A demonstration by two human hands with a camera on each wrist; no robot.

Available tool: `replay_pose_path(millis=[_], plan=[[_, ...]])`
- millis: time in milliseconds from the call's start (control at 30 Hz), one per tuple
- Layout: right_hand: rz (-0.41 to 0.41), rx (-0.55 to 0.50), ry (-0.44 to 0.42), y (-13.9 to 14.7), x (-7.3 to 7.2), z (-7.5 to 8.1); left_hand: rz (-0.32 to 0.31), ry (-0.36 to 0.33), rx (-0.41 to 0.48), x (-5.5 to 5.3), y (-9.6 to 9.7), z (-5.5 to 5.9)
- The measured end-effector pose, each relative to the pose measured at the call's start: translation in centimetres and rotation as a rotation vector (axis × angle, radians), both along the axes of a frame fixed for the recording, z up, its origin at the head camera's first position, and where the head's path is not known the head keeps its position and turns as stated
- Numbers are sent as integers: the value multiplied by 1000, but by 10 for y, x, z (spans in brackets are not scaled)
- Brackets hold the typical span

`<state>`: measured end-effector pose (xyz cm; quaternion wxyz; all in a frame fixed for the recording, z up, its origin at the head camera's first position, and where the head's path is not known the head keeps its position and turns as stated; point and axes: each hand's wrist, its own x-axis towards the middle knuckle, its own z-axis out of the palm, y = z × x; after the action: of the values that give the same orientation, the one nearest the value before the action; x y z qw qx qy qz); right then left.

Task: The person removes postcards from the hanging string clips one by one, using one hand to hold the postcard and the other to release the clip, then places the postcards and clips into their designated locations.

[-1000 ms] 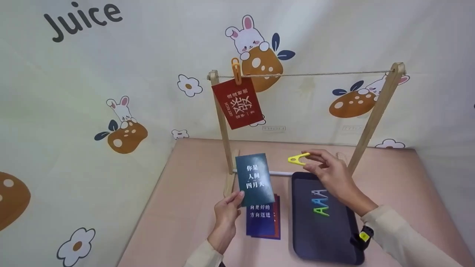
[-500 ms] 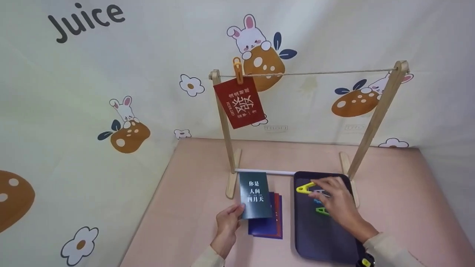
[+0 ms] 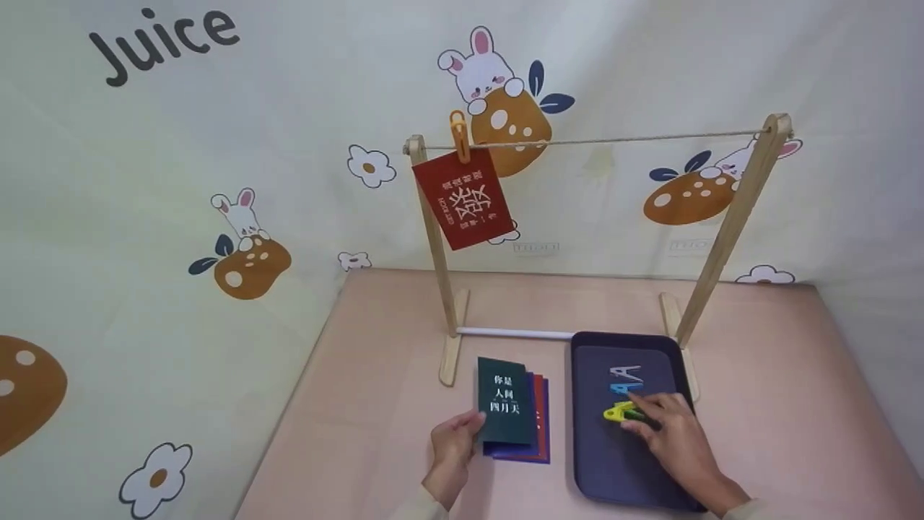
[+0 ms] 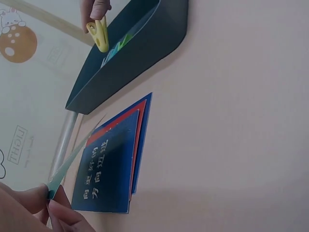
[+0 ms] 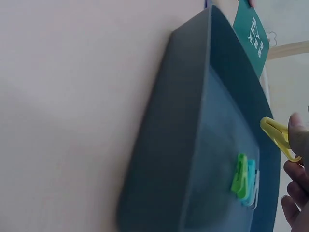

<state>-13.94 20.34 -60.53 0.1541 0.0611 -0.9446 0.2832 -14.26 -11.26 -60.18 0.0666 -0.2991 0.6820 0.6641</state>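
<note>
My left hand point(image 3: 453, 446) pinches a dark green card point(image 3: 505, 401) with white characters by its left edge. In the left wrist view the card is seen nearly edge-on, raised above a stack of blue and red cards point(image 4: 108, 164) on the table. A yellow clothespin point(image 3: 618, 412) is pinched between the thumb and fingers of my right hand point(image 3: 675, 440), over the dark tray point(image 3: 613, 469). Green point(image 5: 240, 176), blue point(image 3: 622, 388) and pale clothespins point(image 3: 626, 373) lie in the tray; the yellow one mostly covers the green one in the head view.
Behind the tray stands a wooden frame point(image 3: 736, 224) with a string point(image 3: 613, 140) across its top. An orange clothespin point(image 3: 460, 137) holds a red card point(image 3: 464, 198) on the string's left end. A white rod point(image 3: 516, 334) joins the frame's feet.
My right hand has lowered toward the tray and nearer to me with the yellow clothespin. My left hand has brought the green card down over the card stack.
</note>
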Motion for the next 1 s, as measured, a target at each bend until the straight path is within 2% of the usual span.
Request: replay_pose_path(millis=[133,267,400,533,667,800,1000], plan=[[-14,15,-44,0,4,-10,37,-2,-25,2,0,-6],[-39,15,-133,2,6,-16,65,9,-69,2,2,-11],[-52,37,-201,6,8,-18,73,57,-173,0,5,-15],[-65,111,-172,11,10,-21,37,104,-324,-1,8,-19],[-89,159,-94,11,12,-25,-23,105,-443,1,8,-20],[-99,167,-75,12,13,-28,-68,97,-460,2,8,-22],[-107,182,-86,9,13,-31,-99,159,-475,4,8,-25]])
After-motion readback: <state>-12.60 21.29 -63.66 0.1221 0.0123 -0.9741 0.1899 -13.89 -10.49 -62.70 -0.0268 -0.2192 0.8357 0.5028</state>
